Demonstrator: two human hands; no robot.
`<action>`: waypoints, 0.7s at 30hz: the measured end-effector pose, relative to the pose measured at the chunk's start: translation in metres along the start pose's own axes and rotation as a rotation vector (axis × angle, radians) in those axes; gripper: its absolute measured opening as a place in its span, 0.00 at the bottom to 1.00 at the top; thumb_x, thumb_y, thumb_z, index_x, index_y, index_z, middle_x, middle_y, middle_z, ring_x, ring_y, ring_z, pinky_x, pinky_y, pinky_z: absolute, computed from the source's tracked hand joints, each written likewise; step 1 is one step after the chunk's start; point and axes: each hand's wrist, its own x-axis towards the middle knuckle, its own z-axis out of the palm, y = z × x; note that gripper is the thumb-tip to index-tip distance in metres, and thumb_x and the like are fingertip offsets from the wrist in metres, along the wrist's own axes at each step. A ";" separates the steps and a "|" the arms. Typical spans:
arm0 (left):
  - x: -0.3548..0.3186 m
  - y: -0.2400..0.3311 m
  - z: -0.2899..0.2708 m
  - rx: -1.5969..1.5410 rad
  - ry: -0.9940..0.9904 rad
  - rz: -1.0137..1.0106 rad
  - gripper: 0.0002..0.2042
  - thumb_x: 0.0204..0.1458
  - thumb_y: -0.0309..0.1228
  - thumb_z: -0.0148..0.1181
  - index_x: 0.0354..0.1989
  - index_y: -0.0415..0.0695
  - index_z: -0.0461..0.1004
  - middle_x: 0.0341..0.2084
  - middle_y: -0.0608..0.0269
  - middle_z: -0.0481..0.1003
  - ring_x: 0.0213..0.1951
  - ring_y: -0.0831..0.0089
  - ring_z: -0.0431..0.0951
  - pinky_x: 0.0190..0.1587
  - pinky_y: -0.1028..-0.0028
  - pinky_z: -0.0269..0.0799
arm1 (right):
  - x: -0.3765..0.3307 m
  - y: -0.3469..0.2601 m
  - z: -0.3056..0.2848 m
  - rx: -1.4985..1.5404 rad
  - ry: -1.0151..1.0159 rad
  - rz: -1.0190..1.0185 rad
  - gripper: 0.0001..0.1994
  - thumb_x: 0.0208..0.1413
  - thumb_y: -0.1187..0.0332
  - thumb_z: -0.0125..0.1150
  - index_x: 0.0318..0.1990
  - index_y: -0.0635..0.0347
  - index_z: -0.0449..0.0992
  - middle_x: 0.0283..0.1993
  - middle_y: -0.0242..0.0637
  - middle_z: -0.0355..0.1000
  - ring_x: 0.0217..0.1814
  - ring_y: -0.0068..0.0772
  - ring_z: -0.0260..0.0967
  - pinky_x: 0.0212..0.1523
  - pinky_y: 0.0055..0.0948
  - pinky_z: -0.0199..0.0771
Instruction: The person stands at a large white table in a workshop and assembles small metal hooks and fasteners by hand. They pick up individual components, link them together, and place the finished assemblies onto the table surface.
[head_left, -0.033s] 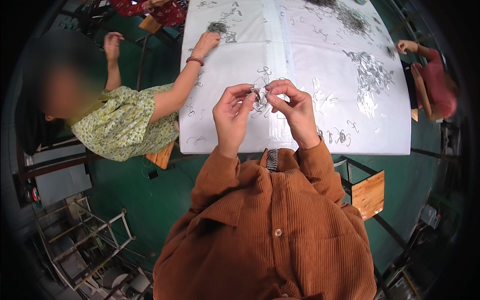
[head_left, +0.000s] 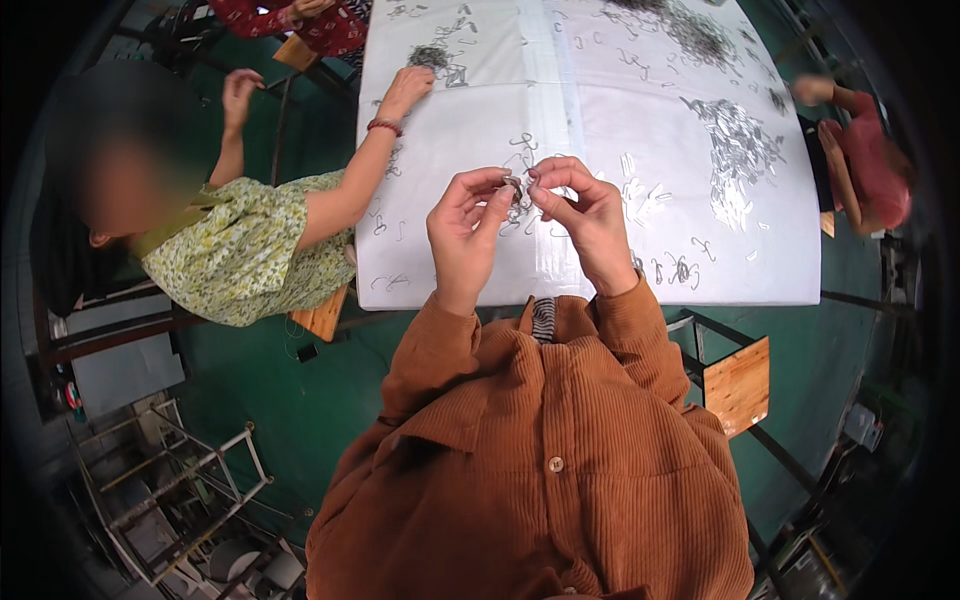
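Observation:
Both my hands are raised over the near edge of the white-covered table, fingertips close together. My left hand is closed in a pinch on a small dark metal piece, whose exact shape I cannot make out. Opposite it, the thumb and forefinger of my right hand are pinched together, and whatever they hold is too small to name. Behind my fingertips, a small group of bent wire hooks lies on the table. Just right of my right hand are several flat silver strips.
A large pile of silver strips and a dark heap of wire pieces lie farther right. At left, a co-worker's hand reaches to a small wire heap. Other people sit around the table. A wooden stool stands behind right.
My hands stay nearly in place, still pinched together. The hand of the person at the right edge has moved and is blurred. The left co-worker's hands have shifted slightly.

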 end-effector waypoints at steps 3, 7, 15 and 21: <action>0.003 -0.005 0.018 0.041 -0.056 0.070 0.09 0.53 0.22 0.59 0.43 0.36 0.71 0.36 0.62 0.76 0.36 0.80 0.74 0.35 0.82 0.70 | -0.001 -0.003 -0.009 -0.055 0.083 -0.084 0.04 0.48 0.73 0.66 0.31 0.63 0.78 0.41 0.32 0.70 0.37 0.19 0.68 0.32 0.17 0.70; 0.005 -0.012 0.036 0.129 -0.080 0.128 0.09 0.53 0.21 0.58 0.43 0.36 0.71 0.36 0.62 0.75 0.36 0.80 0.74 0.36 0.82 0.70 | -0.002 -0.006 -0.027 -0.116 0.094 -0.149 0.04 0.48 0.74 0.66 0.31 0.63 0.78 0.38 0.33 0.70 0.37 0.21 0.69 0.34 0.19 0.71; -0.005 -0.016 0.069 0.188 -0.053 0.159 0.07 0.51 0.19 0.58 0.39 0.38 0.74 0.36 0.63 0.74 0.34 0.78 0.76 0.33 0.81 0.73 | -0.004 -0.018 -0.052 -0.128 0.107 -0.179 0.03 0.50 0.76 0.64 0.30 0.66 0.76 0.37 0.34 0.70 0.38 0.22 0.69 0.40 0.22 0.72; 0.000 -0.026 0.077 0.255 0.100 0.298 0.09 0.50 0.20 0.59 0.40 0.39 0.74 0.36 0.63 0.75 0.39 0.76 0.75 0.35 0.76 0.73 | -0.012 -0.034 -0.068 -0.136 0.106 -0.405 0.03 0.50 0.80 0.60 0.32 0.66 0.73 0.36 0.37 0.70 0.39 0.26 0.69 0.43 0.23 0.71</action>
